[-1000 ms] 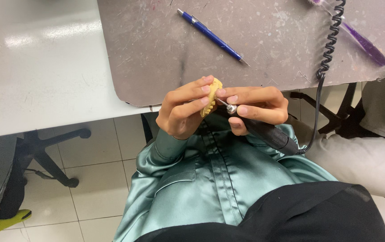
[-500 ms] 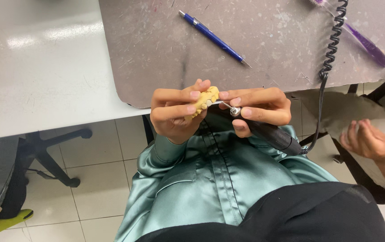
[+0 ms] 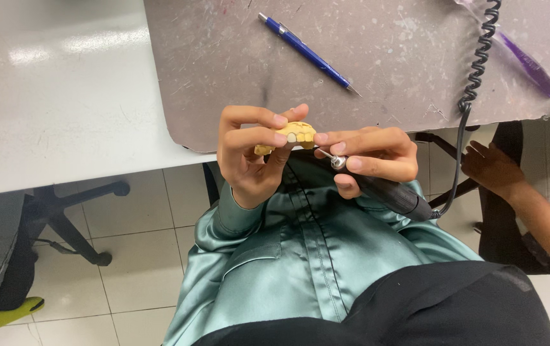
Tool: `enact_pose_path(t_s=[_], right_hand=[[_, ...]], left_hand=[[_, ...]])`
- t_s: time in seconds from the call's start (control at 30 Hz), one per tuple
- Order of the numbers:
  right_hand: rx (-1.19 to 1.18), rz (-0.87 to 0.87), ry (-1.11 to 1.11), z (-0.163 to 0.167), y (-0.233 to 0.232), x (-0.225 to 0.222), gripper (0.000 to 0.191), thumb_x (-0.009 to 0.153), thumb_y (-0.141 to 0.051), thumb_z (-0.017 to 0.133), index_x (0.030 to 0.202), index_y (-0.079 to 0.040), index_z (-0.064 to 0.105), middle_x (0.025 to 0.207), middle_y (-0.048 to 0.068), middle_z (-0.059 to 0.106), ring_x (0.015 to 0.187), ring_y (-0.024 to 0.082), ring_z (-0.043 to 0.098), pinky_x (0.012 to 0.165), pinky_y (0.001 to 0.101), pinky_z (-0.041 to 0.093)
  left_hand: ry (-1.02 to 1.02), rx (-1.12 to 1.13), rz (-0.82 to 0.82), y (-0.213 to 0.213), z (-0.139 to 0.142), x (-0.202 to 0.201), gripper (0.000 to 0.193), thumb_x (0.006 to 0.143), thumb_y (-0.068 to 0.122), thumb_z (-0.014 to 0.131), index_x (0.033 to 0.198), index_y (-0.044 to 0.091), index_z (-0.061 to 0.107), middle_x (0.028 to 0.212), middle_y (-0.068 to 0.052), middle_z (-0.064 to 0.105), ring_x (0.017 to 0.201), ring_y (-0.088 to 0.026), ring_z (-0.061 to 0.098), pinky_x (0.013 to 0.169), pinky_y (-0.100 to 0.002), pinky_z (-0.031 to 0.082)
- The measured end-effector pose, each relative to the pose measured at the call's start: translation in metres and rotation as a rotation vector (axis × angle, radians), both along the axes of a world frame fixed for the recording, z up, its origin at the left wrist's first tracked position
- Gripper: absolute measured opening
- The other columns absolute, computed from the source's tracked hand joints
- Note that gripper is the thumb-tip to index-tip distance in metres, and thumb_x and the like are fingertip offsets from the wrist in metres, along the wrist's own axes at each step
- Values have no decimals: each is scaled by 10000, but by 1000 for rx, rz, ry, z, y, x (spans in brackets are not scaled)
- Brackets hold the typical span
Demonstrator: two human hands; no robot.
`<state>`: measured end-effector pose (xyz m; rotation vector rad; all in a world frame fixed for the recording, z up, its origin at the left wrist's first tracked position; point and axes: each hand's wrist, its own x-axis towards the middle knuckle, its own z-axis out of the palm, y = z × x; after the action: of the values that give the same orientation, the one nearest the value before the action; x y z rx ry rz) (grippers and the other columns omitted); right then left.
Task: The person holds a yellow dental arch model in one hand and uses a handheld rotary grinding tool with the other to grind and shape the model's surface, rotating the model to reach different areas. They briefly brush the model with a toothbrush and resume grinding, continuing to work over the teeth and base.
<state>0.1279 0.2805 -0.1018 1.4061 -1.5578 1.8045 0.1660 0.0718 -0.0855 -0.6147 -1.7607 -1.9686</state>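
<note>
Yellow dental cast (image 3: 292, 136) with white teeth sits above the lap at the table's edge, pinched in left hand (image 3: 249, 157), fingers curled round it. Right hand (image 3: 368, 157) closed on a black rotary handpiece (image 3: 387, 192), its metal tip just beside the cast. Coiled black cord (image 3: 477, 64) runs from handpiece up over grey mat (image 3: 224, 64). Blue pen (image 3: 307, 51) and purple pen (image 3: 528, 64) on mat. Another person's hand (image 3: 489, 168) at right, well apart.
</note>
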Motion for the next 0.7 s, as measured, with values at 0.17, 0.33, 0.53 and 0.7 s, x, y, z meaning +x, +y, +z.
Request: enact_pose_path(t_s=[0.17, 0.33, 0.53, 0.7], right_hand=[[-33, -18, 29, 1, -5, -1, 253, 944, 21, 703, 1115, 33, 517, 1141, 212, 572, 1094, 435, 713, 891, 450, 694], [-73, -78, -29, 1, -6, 2, 234, 950, 6, 696, 1109, 24, 526, 1123, 199, 589, 1089, 418, 730, 881, 430, 706], [-50, -70, -18, -1, -6, 3, 223, 952, 13, 689, 1099, 33, 523, 1112, 217, 583, 1088, 434, 716, 879, 442, 696], [-78, -94, -31, 0, -11, 4, 221, 957, 5, 685, 1100, 25, 519, 1109, 214, 589, 1075, 420, 725, 873, 438, 702]], left_hand=[[66, -84, 29, 0, 6, -5, 302, 987, -232, 656, 1143, 26, 656, 1292, -97, 441, 1106, -285, 694, 1032, -429, 603], [-9, -91, 79, 2, 5, -2, 272, 1004, -208, 675, 1165, 7, 637, 1283, -90, 470, 1144, -283, 708, 1027, -408, 610], [-34, 138, -8, 8, -6, -3, 301, 1033, -126, 648, 1202, 19, 445, 1295, -109, 512, 1172, -301, 709, 1068, -420, 638], [-42, 145, -17, 7, -10, -3, 326, 1042, -94, 647, 1203, 43, 398, 1290, -116, 499, 1154, -304, 712, 1060, -427, 624]])
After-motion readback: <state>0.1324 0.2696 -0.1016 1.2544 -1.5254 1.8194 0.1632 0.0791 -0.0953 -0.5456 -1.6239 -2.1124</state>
